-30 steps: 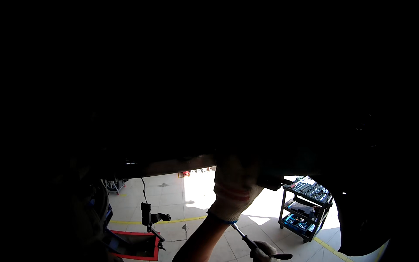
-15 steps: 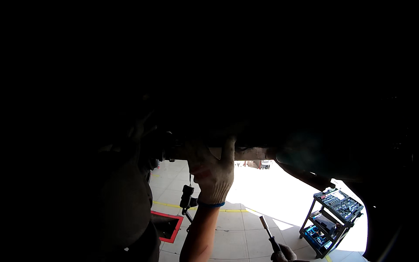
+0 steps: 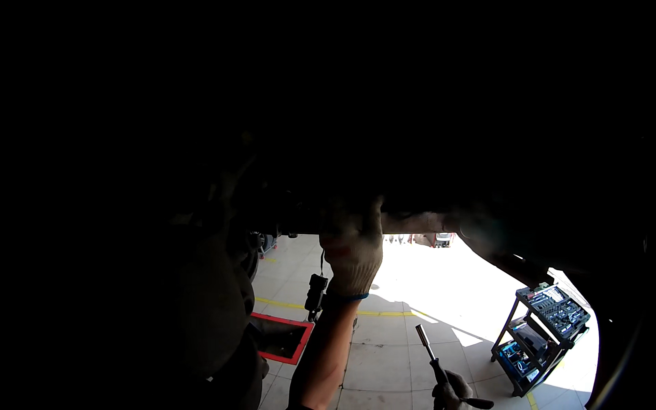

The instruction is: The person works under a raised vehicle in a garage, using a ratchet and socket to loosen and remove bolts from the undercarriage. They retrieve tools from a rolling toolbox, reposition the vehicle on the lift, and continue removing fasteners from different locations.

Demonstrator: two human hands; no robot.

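Note:
My left hand (image 3: 353, 263), in a pale knitted glove with a blue cuff, is raised against the dark underside (image 3: 417, 222) of what looks like a vehicle. Its thumb points upward; the other fingers vanish in shadow, so I cannot tell if they grip anything. Low on the right, my right hand (image 3: 452, 391), gloved in grey, is closed around a socket driver (image 3: 432, 352) with a metal shaft and black handle. A dark handle-like end (image 3: 480, 404) sticks out beside that hand. Near my left wrist a small black device (image 3: 316, 294) hangs from a thin cord.
A black tool cart (image 3: 540, 342) with several sockets and tools on its shelves stands at right. On the tiled floor lies a red-edged opening or frame (image 3: 298, 350), left of my left forearm, near a yellow line (image 3: 383, 313). Deep shadow covers the upper view.
The whole view has shifted, so both hands and the floor things appear further right and higher. More of my right hand shows. My left hand stays raised at the underside, my right keeps the socket driver.

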